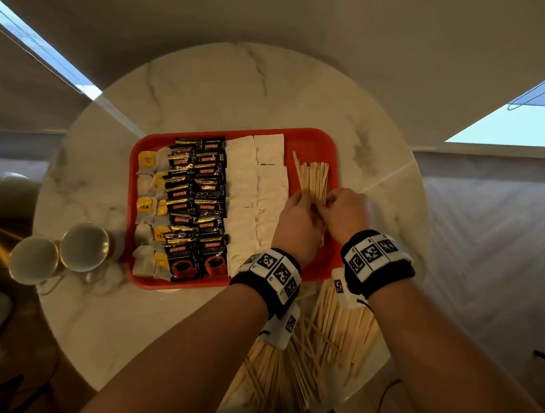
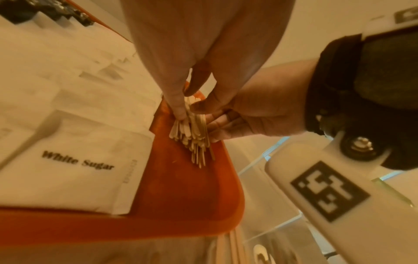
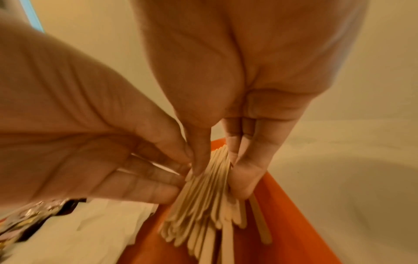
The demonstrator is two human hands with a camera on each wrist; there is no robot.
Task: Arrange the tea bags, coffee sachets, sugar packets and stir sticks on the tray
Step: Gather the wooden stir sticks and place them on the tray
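Round marble table [image 1: 208, 86], wooden sticks [image 1: 313, 177]

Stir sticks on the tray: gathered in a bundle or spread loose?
Gathered. Both hands, left hand and right hand, pinch the stir sticks together on the tray, far ends fanning slightly.

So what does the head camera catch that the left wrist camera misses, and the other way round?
Only the head view shows the tea bags, the two cups beside the tray and the loose stir sticks lying on the table. Only the left wrist view lets you read White Sugar on a sugar packet. Both show the orange tray, and the left hand and right hand gripping one bundle of stir sticks.
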